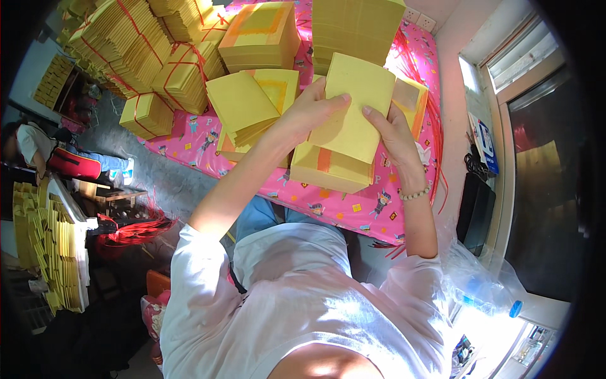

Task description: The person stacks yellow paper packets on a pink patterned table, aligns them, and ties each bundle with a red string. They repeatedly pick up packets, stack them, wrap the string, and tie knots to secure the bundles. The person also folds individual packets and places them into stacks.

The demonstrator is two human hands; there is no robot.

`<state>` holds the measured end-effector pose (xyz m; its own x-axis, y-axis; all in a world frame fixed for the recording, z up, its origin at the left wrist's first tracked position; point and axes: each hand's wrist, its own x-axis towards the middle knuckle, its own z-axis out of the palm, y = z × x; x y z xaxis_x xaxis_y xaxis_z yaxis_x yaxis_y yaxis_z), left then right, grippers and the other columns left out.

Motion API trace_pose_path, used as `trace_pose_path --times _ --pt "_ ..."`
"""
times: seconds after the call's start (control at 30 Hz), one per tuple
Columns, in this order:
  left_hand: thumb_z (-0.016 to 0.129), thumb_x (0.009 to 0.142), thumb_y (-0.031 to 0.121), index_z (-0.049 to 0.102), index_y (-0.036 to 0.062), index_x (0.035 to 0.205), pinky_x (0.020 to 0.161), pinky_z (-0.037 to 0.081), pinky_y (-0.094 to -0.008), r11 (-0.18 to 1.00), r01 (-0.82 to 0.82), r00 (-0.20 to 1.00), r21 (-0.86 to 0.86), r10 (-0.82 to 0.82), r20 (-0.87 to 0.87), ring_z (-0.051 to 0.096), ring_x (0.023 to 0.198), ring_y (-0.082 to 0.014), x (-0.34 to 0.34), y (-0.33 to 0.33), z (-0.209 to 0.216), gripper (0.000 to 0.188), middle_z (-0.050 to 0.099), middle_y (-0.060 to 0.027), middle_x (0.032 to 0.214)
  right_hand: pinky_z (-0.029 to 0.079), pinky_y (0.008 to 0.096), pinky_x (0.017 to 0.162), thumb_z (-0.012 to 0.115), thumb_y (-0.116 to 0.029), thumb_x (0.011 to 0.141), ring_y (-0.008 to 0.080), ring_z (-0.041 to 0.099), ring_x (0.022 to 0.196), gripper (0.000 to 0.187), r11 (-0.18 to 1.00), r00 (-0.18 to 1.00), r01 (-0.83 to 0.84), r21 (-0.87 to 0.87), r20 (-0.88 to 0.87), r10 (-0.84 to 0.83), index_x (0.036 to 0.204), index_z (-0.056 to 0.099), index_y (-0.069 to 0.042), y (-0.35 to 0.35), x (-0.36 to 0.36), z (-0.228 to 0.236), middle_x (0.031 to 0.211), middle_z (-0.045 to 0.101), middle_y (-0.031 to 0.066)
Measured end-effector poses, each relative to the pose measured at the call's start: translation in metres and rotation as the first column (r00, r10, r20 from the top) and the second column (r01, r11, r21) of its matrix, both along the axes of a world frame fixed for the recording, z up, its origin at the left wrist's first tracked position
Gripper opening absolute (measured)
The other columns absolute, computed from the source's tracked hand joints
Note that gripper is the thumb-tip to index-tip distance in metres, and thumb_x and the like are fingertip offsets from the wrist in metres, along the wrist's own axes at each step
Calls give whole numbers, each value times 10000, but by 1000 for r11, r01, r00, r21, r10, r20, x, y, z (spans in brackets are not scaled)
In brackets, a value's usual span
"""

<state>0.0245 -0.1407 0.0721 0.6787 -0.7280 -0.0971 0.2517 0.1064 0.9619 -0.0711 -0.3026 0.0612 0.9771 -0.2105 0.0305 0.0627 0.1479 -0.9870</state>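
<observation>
My left hand (317,108) and my right hand (398,131) grip a thin stack of yellow paper (358,95) by its two sides, thumbs on its upper face. The held stack is tilted above a thick block of yellow paper (330,175) with an orange mark; whether they touch I cannot tell. Left of my hands, loose yellow sheets (243,101) fan out over another orange-marked stack (284,82). Behind them stand a large orange-bordered block (260,47) and a taller yellow stack (356,31). A beaded bracelet (415,194) circles my right wrist.
A pink patterned tablecloth (297,198) covers the table. Red-tied paper bundles (117,41) pile up at the far left, and red strings (435,151) hang along the right edge. Someone (31,142) is at the left, near more folded yellow paper (53,252). A window (536,158) stands right.
</observation>
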Motion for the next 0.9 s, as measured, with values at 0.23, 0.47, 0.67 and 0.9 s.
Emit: trace_pose_path --times 0.23,0.47,0.67,0.9 --pt "566 911 62 434 -7 1294 917 460 -289 993 -81 971 -91 99 217 560 1082 -131 -15 2 -6 411 577 -81 1190 468 298 920 618 -94 897 146 565 1082 423 984 998 32 -176 50 -24 1270 458 22 5 -10 -1 1182 585 95" --pt "524 911 16 408 -11 1271 929 440 -286 962 -125 938 -242 194 286 532 1088 -131 -34 5 -15 380 561 -94 1172 492 305 894 639 -81 883 153 572 1071 452 984 991 12 -179 135 12 1272 433 23 8 -18 -3 1174 579 101" --pt "512 918 6 386 -6 1293 958 414 -287 944 -142 937 -299 226 268 511 1125 -136 -43 8 -17 396 537 -96 1210 495 280 863 614 -103 909 121 576 1031 366 996 988 44 -82 151 -31 1235 499 15 11 -26 3 1125 608 77" --pt "527 896 -16 430 6 1274 926 444 -276 948 -177 963 -263 222 153 543 1091 -127 -46 10 -14 391 573 -84 1167 497 214 722 598 -137 931 49 604 803 204 972 967 216 -88 156 -201 1063 635 15 19 -27 -2 918 671 14"
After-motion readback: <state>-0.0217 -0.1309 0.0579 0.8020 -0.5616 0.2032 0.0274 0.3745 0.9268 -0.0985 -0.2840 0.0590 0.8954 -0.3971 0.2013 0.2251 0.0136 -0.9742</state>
